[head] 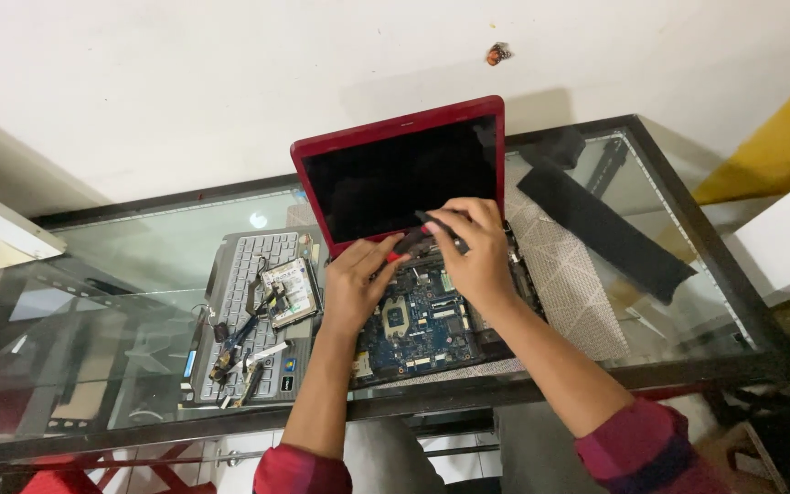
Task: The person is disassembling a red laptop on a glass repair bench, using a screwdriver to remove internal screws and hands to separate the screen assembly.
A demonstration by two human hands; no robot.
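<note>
A red laptop (401,169) with its dark screen up stands on a glass table (139,247). Its base is open, showing a blue circuit board (418,329). My right hand (475,249) grips a screwdriver (411,241) with a red and black handle, held across the board near the screen hinge. My left hand (357,282) rests on the left side of the board, its fingertips touching the screwdriver's handle end.
A removed grey keyboard panel (247,316) lies left of the laptop, with a small drive (292,291), cables and small tools on it. A long black strip (603,229) lies at the right on the glass. A patterned mat (571,284) is under the laptop.
</note>
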